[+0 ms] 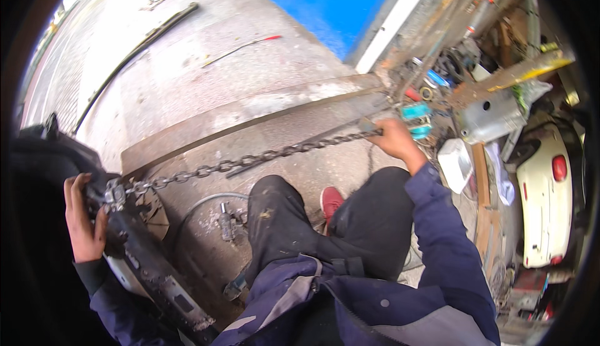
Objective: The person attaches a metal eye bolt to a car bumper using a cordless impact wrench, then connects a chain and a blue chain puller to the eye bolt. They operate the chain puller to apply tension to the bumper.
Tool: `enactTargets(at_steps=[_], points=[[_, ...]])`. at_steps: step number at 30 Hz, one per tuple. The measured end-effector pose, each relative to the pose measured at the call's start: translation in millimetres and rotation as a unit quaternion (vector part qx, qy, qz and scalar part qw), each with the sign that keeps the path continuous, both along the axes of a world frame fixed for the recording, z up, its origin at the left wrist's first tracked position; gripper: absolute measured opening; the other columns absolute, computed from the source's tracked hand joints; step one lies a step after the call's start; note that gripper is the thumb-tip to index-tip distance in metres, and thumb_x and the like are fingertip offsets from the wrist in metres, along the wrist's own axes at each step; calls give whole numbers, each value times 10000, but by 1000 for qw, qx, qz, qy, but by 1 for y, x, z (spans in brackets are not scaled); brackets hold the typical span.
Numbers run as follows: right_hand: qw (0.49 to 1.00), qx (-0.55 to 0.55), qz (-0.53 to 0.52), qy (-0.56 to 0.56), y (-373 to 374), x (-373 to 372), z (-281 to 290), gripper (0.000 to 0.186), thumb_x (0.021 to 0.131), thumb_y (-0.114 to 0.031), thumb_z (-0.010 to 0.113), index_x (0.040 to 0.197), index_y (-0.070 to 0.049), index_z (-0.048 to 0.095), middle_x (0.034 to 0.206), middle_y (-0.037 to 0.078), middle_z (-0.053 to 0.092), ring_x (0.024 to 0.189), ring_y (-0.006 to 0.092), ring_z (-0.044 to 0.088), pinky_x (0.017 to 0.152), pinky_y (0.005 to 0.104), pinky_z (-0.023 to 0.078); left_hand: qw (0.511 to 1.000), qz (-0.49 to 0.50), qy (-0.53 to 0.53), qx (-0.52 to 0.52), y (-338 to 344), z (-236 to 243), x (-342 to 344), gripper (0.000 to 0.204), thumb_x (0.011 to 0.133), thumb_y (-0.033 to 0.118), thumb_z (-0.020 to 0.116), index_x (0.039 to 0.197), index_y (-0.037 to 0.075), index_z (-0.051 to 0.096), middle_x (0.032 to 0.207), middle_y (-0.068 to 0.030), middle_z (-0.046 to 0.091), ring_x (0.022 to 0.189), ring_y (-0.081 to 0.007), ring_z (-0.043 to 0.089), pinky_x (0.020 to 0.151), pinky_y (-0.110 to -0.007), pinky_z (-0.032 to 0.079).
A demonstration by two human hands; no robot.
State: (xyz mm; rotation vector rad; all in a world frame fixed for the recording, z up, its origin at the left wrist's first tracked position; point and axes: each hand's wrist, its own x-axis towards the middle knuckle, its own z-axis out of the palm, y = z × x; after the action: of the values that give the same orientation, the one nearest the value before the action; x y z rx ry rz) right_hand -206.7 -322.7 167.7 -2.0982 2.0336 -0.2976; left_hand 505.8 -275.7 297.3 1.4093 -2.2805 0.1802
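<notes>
A rusty steel chain stretches nearly straight across in front of my knees. Its right end is in my right hand, whose fingers are closed round it, with a small flat metal piece showing beside them. The chain's left end meets a silver metal clamp at the edge of a dark, scraped vehicle body part. Beside that clamp, my left hand lies against the dark bodywork with its fingers stretched and thumb apart, holding nothing that I can see.
An air tool with a hose lies on the floor left of my legs. Beyond the chain run a long metal beam and a thin red-tipped rod. Scrap, teal parts and a cream car panel crowd the right. A blue door stands ahead.
</notes>
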Motion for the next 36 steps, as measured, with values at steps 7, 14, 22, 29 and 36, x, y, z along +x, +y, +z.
enactTargets(at_steps=[7,14,22,29,36], points=[[959,-125,-82,-241,-2,-30,-37,340,903,-252,837,1142,-16,789,1060,160,809,1020,303,771,951,404,579,999,35,32,-6,-4,-25,15,441,1131,226,476,1461,-56,552,1407,-264,571,1298,-448,595,1130,-457,460],[693,-167,-457,-532,60,-150,-146,320,959,-194,735,1194,22,741,895,79,734,830,168,690,797,305,556,997,56,49,-27,-1,-31,15,418,1151,209,456,1453,-61,559,1386,-256,592,1261,-421,620,1114,-443,472],[682,-101,-496,-529,55,-199,-258,1066,837,-170,894,1696,-20,280,1312,182,682,1067,297,682,955,481,561,992,125,-11,-19,3,-23,3,419,1160,214,444,1446,-69,564,1388,-251,595,1285,-419,609,1143,-440,453],[685,-285,-349,-573,-12,-241,-276,781,828,10,921,1510,-31,544,1395,93,698,1242,240,671,1062,397,528,964,54,-193,-174,35,15,-121,414,1081,172,572,1426,-55,602,1439,-252,612,1315,-410,619,1115,-487,497],[729,-290,-316,-533,11,-228,-257,598,803,-93,924,1331,3,660,1158,73,755,1033,205,693,949,364,542,889,-335,-126,284,7,-55,-287,379,1008,156,656,1339,-28,659,1324,-225,665,1219,-391,651,1041,-481,540]])
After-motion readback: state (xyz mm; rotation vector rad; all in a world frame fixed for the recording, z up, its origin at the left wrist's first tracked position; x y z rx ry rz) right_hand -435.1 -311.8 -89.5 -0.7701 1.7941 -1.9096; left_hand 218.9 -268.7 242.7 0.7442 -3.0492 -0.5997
